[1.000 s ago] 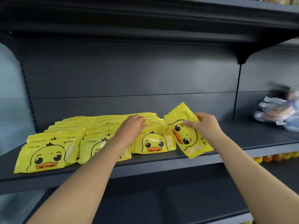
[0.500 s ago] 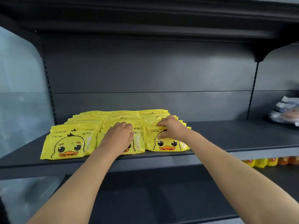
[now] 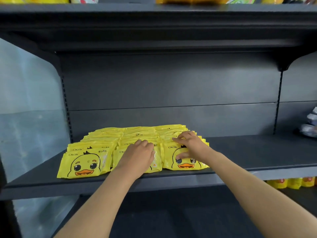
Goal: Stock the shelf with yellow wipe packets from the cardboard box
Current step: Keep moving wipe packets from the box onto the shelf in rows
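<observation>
Yellow wipe packets (image 3: pixel 82 162) printed with a duck face lie in three overlapping rows on the dark grey shelf (image 3: pixel 257 152), at its left end. My left hand (image 3: pixel 139 156) rests flat on the front packet of the middle row (image 3: pixel 157 164). My right hand (image 3: pixel 190 146) lies on the front packet of the right row (image 3: pixel 186 166), fingers spread over the packets behind and thumb on the duck's face. The cardboard box is out of view.
The shelf's right half is bare up to some pale wrapped goods (image 3: pixel 310 124) at the far right. A shelf board (image 3: pixel 154 12) hangs overhead with goods on it. Yellow and orange items (image 3: pixel 291 182) sit on the lower shelf at right. A pale wall (image 3: pixel 25 117) stands left.
A second ago my right hand held a packet tilted in the air beside the rows; that packet now lies flat at the front of the right row. My left hand slid toward the front.
</observation>
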Demonstrator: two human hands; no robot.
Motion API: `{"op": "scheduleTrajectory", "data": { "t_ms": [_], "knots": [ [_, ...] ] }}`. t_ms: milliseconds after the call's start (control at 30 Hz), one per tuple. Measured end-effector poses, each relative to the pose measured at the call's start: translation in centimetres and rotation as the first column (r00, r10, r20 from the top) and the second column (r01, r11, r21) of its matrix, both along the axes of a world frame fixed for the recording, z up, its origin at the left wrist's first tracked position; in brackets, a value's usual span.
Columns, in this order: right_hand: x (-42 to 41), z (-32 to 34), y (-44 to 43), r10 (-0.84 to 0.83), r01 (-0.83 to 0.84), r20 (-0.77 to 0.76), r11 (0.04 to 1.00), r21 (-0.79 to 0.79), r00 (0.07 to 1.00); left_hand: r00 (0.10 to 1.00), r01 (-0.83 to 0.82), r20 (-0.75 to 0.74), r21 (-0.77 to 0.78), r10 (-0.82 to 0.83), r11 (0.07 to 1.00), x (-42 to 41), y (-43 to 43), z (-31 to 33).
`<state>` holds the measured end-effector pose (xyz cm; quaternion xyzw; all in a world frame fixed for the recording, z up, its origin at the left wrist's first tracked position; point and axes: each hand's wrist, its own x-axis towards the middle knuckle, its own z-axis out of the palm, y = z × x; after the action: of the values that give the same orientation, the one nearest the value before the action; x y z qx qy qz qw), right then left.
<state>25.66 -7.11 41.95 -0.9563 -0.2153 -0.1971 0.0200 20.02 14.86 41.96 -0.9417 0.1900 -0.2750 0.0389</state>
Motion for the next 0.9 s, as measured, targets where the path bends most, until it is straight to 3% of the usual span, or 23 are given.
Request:
{"op": "scheduleTrajectory", "data": {
  "t_ms": [133, 267, 400, 633, 900],
  "knots": [
    [-0.5, 0.5, 0.2, -0.064, 0.065, 0.004, 0.996, -0.056, 0.998, 1.0, -0.017, -0.013, 0.013, 0.017, 1.0, -0.1, -0.5, 0.2],
    [-2.3, 2.1, -0.4, -0.116, 0.117, -0.023, 0.991, 0.067, 0.993, 0.999, -0.04, -0.014, 0.023, 0.04, 0.999, -1.2, -1.7, 0.9],
    [-5.5, 5.0, -2.0, -0.117, 0.118, -0.027, 0.992, 0.044, 0.993, 0.997, -0.078, -0.019, 0.005, 0.078, 0.997, -3.7, -3.0, 2.5],
    [-13.9, 7.5, -7.5, -0.109, 0.106, -0.06, 0.993, -0.055, 0.992, 0.995, -0.093, -0.046, -0.017, 0.093, 0.995, -12.2, -7.0, 5.6],
    [-24.9, 5.1, -15.0, -0.035, 0.026, -0.138, 0.997, -0.066, 0.99, 0.97, -0.206, -0.131, 0.004, 0.205, 0.979, -22.6, -11.8, 4.3]
  ]
}}
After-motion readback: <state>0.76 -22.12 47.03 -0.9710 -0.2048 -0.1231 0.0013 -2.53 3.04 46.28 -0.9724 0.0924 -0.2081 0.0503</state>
